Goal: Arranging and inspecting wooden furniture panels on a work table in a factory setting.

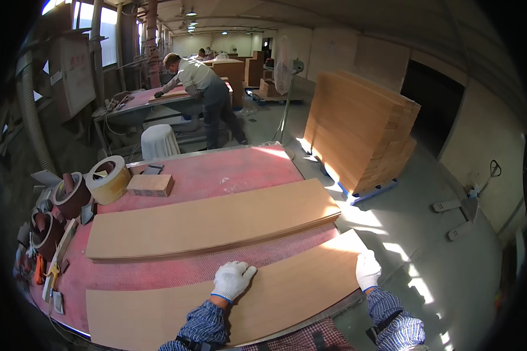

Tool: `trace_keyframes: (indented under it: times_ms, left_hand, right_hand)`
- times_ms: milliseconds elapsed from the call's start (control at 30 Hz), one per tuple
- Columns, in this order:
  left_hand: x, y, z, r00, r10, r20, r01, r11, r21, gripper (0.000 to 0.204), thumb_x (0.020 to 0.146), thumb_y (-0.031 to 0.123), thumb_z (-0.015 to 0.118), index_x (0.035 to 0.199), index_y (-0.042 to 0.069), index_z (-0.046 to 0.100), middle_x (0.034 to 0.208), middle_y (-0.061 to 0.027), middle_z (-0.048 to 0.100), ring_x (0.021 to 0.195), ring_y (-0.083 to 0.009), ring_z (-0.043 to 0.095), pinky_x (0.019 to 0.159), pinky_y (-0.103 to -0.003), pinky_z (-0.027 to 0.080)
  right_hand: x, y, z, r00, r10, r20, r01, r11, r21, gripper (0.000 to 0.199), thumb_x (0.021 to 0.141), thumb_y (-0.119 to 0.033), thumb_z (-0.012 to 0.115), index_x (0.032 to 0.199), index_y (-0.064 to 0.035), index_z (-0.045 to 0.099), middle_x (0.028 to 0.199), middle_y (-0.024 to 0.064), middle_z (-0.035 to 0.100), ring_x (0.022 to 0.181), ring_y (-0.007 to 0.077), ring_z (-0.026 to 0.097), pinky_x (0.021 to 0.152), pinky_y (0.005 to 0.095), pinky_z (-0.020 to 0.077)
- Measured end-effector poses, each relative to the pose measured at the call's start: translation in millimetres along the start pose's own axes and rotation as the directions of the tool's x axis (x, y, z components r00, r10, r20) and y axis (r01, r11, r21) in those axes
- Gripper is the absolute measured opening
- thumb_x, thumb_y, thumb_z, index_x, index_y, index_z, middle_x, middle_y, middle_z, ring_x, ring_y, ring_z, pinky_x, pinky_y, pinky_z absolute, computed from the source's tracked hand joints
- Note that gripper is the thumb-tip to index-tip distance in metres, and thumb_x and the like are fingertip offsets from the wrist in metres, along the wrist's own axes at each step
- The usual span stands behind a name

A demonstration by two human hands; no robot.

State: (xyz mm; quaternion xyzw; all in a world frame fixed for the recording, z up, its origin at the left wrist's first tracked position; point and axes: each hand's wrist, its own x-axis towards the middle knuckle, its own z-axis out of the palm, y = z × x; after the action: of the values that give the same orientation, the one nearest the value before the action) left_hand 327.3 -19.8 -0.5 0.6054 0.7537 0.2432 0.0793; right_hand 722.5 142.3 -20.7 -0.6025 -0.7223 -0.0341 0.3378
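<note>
A long, flat light-brown wooden board (287,289) lies along the near side of the red table. My left hand (233,281), in a white knitted glove, is closed over the board's far edge near its middle, thumb pointing right. The fingertips are hidden. At the board's right end, my right hand (368,271), gloved alike, grips the edge with its fingers bent round it. Beyond a strip of bare table lies a low stack of similar boards (214,221), which neither hand touches.
The red table (240,167) carries a brick-like block (150,185), a yellowish roll (108,180), brown abrasive rolls (71,192) and small tools at left. A tall board stack (357,134) stands on a blue pallet. A pallet jack (465,213) is at right. Another person (199,85) bends over a farther table.
</note>
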Motion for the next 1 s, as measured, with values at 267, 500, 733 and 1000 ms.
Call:
trace_keyframes:
  times_ms: [267,500,733,1000]
  left_hand:
    - [0.2,0.6,0.3,1.000,-0.005,0.005,0.005,1.000,0.014,0.038,0.093,0.044,0.059,0.088,0.009,0.075,0.087,-0.0137,0.070,0.087,-0.0349,0.067,0.078,-0.047,0.054]
    - [-2.5,-4.7,6.5,0.998,0.039,-0.040,-0.040,0.999,-0.018,0.037,0.093,0.043,0.060,0.087,0.009,0.075,0.087,-0.0144,0.070,0.086,-0.0357,0.066,0.078,-0.046,0.054]
    - [-1.4,0.5,-2.3,1.000,-0.003,-0.020,0.003,1.000,-0.021,0.038,0.092,0.044,0.060,0.087,0.009,0.074,0.086,-0.0146,0.070,0.086,-0.0356,0.066,0.077,-0.046,0.054]
    - [2.7,-0.5,1.6,1.000,-0.001,0.007,0.001,1.000,0.002,0.037,0.092,0.044,0.060,0.087,0.010,0.075,0.086,-0.0143,0.070,0.087,-0.0357,0.066,0.078,-0.047,0.053]
  right_hand:
    - [-0.7,0.2,-1.5,1.000,-0.010,-0.008,0.010,1.000,0.004,0.016,0.094,-0.024,0.058,0.101,-0.0099,0.061,0.075,0.0163,0.066,0.067,0.0368,0.066,0.064,0.0472,0.0516]
    - [-1.3,0.6,-0.5,1.000,0.000,-0.003,0.000,1.000,0.011,0.018,0.094,-0.024,0.058,0.103,-0.0092,0.061,0.078,0.0178,0.067,0.071,0.0380,0.066,0.067,0.0479,0.0518]
    - [0.3,-2.6,-2.8,1.000,-0.002,0.000,0.002,1.000,0.023,0.018,0.094,-0.024,0.058,0.105,-0.0099,0.061,0.078,0.0186,0.067,0.072,0.0388,0.066,0.067,0.0484,0.0520]
    - [-0.4,4.2,2.0,1.000,0.021,0.009,-0.021,1.000,-0.001,0.016,0.094,-0.024,0.058,0.103,-0.0099,0.060,0.076,0.0177,0.066,0.068,0.0388,0.066,0.064,0.0483,0.0519]
